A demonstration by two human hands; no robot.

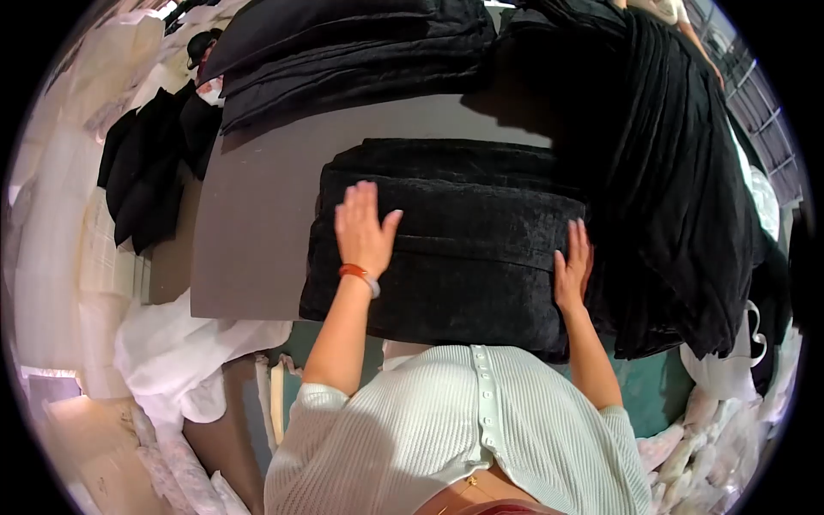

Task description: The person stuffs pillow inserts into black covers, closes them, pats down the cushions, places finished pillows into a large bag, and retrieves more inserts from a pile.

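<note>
1. At the far left, beyond the counter [249, 232], pale bundles in see-through wrapping [60, 232] are piled; their contents and exact number cannot be told.
2. Off the counter's left edge hangs a mass of black cloth [146, 163], and beside it one person in a dark cap [202, 47] partly shows.
3. One crumpled white cloth [180, 352] lies just below the counter's near left corner.
4. Toward the counter's far edge, left of its middle, sits one stack of dark fabric [352, 69] in several layers, too merged to count.
5. The person's left hand [365, 232] lies flat on the left part of a folded black bundle [463, 292], its four fingers together and the thumb spread away. Two bracelets [353, 269] circle that wrist, one orange-red and one pale.
6. That single bundle rests at the middle of the counter's near edge, slightly over it; its folds show, but not how many pieces it holds.
7. The right hand [575, 266] rests along the bundle's right edge, fingers nearly together, thumb a little apart, gripping nothing.
8. One large heap of draped black fabric [678, 172] covers the counter's right edge; behind it another person [665, 10] is partly visible.
9. At the lower right, below the counter, are clear plastic-wrapped items [712, 438], contents unclear.
</note>
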